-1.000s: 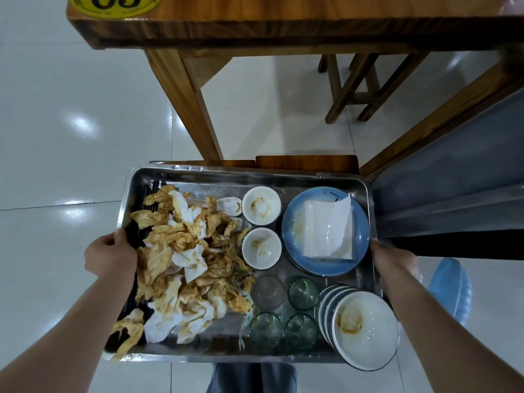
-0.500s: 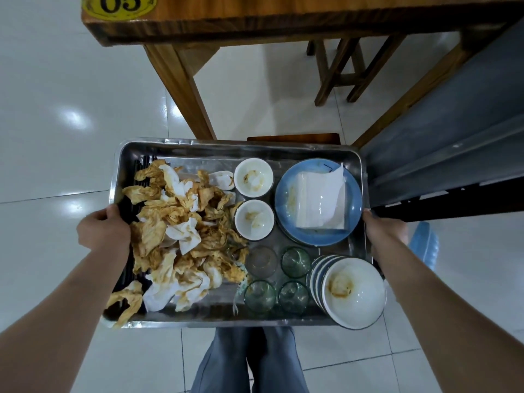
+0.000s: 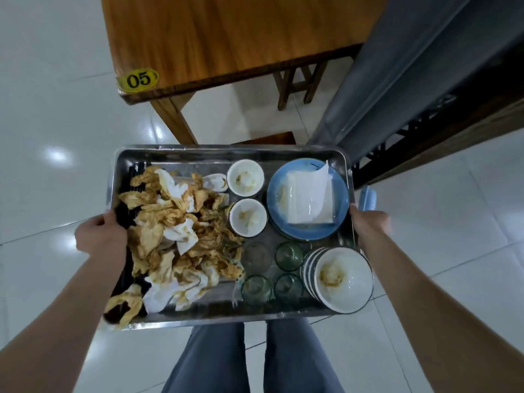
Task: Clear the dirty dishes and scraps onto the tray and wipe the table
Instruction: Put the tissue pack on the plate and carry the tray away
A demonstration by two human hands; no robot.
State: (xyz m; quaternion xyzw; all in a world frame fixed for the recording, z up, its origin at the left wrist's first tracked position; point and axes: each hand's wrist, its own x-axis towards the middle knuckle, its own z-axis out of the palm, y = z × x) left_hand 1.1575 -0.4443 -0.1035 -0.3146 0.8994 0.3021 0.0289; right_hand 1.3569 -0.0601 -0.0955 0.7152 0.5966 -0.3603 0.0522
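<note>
Nearest, grey trouser legs stand on the white tile floor beneath a steel tray carried level in the air. The left hand grips the tray's left rim, fingers curled over the edge beside the scraps. The right hand holds the right rim; its fingers go under the edge, so how they lie there cannot be told.

On the tray's near right, a stack of white bowls leans on its side, the front one stained. Just left of it stand four glasses in a square. The left half holds a heap of soiled napkins, orange-stained and crumpled, over dark chopsticks along the left wall. Further in, two small white cups sit one behind the other, with a spoon to their left. At the far right, blue plates carry a folded white napkin.

Beyond the tray is the wooden surface, marked by a yellow 05 tag at its corner. A stool stands under it.
</note>
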